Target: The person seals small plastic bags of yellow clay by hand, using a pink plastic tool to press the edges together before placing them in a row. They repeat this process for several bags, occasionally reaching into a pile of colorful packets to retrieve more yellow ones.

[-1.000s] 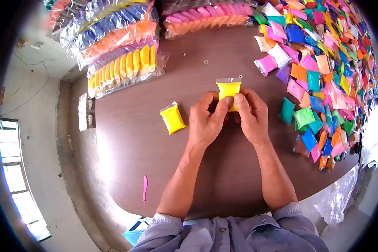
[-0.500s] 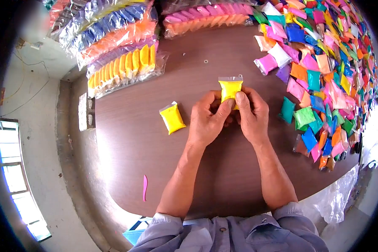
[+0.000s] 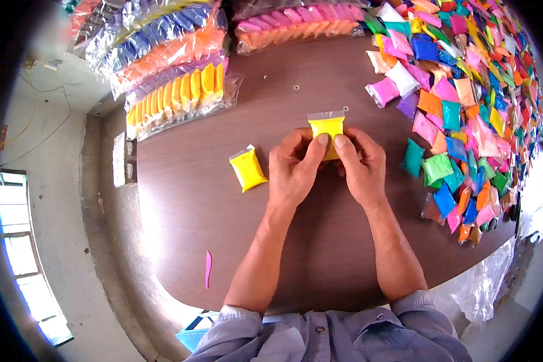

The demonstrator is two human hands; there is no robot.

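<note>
Between my two hands is a small clear packet of yellow clay, held upright with its see-through sealed strip at the top. My left hand grips its left side, thumb pressed on the front. On the right side my right hand pinches it the same way, the thumbs nearly side by side. The other fingers are behind the packet and partly hidden. A second yellow packet lies on the brown table, left of my left hand.
A large heap of colourful packets covers the table's right side. Bagged rows of yellow packets, with blue, orange and pink ones, lie at the back left and back middle. A pink plastic knife lies near the front left edge.
The held packet has shifted slightly left and faces me more squarely. My left thumb has moved up its front, and both thumbs now press closer together. The second packet stays put.
</note>
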